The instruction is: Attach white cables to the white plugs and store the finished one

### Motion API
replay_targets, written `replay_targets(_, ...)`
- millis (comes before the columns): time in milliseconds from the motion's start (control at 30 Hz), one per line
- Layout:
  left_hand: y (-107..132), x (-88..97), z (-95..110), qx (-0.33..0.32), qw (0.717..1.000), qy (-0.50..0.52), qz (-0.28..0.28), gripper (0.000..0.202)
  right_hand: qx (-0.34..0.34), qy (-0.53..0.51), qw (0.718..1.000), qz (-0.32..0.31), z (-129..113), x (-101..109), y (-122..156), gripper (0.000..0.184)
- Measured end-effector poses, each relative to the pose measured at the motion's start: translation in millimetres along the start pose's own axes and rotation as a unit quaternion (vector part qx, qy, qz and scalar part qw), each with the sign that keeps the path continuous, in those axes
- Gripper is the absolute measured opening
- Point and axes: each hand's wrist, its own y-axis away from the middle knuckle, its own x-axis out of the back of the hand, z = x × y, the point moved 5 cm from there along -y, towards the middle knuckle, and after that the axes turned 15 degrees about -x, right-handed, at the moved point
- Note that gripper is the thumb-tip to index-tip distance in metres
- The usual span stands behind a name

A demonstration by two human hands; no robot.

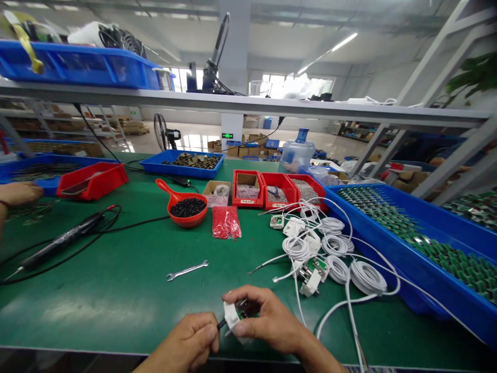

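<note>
Your one view looks out from your head, above the near edge of the green workbench (135,305), facing forward and tilted down over it. Your left hand (198,335) and right hand (267,318) sit close below the lens, at bottom centre. The wide view also takes in the raised shelf (186,100) and, beyond it, the room's ceiling (174,23) and distant floor (202,139).
</note>
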Motion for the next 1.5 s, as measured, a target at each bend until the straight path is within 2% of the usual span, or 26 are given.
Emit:
replay_targets(33,-4,7.0,3,-0.042,0.992,-0.113,0.040,0.052,-0.024,-0.030,0.999,0.023,7,0,-5,0.050)
replay_targets(100,-13,18.0,13,-0.115,0.935,-0.318,0.106,0.045,-0.066,-0.085,0.992,0.070,23,-1,-18,0.056)
replay_targets(133,-17,20.8,17,-0.132,0.909,-0.376,0.120,0.042,-0.077,-0.106,0.988,0.087,28,-1,-24,0.058)
replay_targets(167,-22,22.7,18,-0.134,0.899,-0.399,0.121,0.039,-0.080,-0.116,0.985,0.097,30,-1,-27,0.060)
replay_targets(233,-28,24.7,18,-0.115,0.911,-0.382,0.109,0.035,-0.062,-0.081,0.990,0.099,25,2,-29,0.059)
replay_targets(300,-31,25.6,15,-0.097,0.924,-0.355,0.106,0.035,-0.031,0.028,0.990,0.136,8,16,-23,0.055)
replay_targets(333,-32,26.2,14,-0.095,0.923,-0.357,0.112,0.035,-0.011,0.107,0.978,0.178,-3,28,-18,0.053)
replay_targets(367,-32,27.1,11,-0.093,0.916,-0.370,0.122,0.036,0.010,0.195,0.952,0.234,-15,42,-13,0.052)
replay_targets(400,-33,28.3,8,-0.090,0.907,-0.388,0.134,0.036,0.037,0.286,0.910,0.299,-29,56,-8,0.051)
replay_targets(467,-37,31.2,-1,-0.075,0.891,-0.421,0.156,0.035,0.067,0.455,0.795,0.395,-50,82,-4,0.046)
replay_targets(533,-42,34.1,-10,-0.061,0.875,-0.449,0.174,0.035,0.011,0.597,0.680,0.425,-57,103,-10,0.040)
replay_targets(567,-44,35.2,-13,-0.059,0.866,-0.463,0.180,0.035,-0.031,0.647,0.633,0.424,-56,113,-14,0.039)
replay_targets(600,-47,36.2,-15,-0.060,0.856,-0.480,0.185,0.035,-0.069,0.681,0.596,0.419,-55,121,-18,0.040)
replay_targets(633,-49,37.0,-17,-0.063,0.845,-0.497,0.189,0.035,-0.096,0.702,0.571,0.415,-52,127,-21,0.042)
replay_targets(700,-52,38.1,-18,-0.071,0.829,-0.523,0.188,0.034,-0.116,0.717,0.551,0.410,-49,134,-24,0.045)
replay_targets(800,-52,40.0,-18,-0.083,0.827,-0.524,0.185,0.033,-0.126,0.723,0.538,0.415,-47,137,-22,0.041)
replay_targets(933,-47,42.4,-14,-0.109,0.851,-0.469,0.209,0.026,-0.144,0.718,0.532,0.424,-53,142,-14,0.025)
replay_targets(1033,-45,42.9,-12,-0.115,0.866,-0.434,0.222,0.024,-0.155,0.705,0.547,0.423,-64,153,-8,0.022)
replay_targets(1167,-42,45.3,-13,-0.141,0.870,-0.395,0.259,0.023,-0.146,0.670,0.574,0.447,-98,176,9,0.026)
replay_targets(1200,-40,47.1,-12,-0.154,0.867,-0.383,0.279,0.024,-0.131,0.648,0.590,0.464,-109,183,16,0.030)
replay_targets(1333,-38,55.6,1,-0.177,0.859,-0.321,0.358,0.032,-0.024,0.493,0.687,0.533,-149,201,44,0.035)
replay_targets(1367,-40,56.1,8,-0.177,0.864,-0.300,0.364,0.033,-0.004,0.470,0.699,0.538,-156,202,49,0.034)
replay_targets(1433,-52,52.4,27,-0.178,0.884,-0.256,0.348,0.035,0.023,0.465,0.712,0.526,-164,198,52,0.033)
replay_targets(1500,-71,42.7,51,-0.183,0.910,-0.211,0.306,0.035,0.063,0.443,0.758,0.474,-165,190,47,0.035)
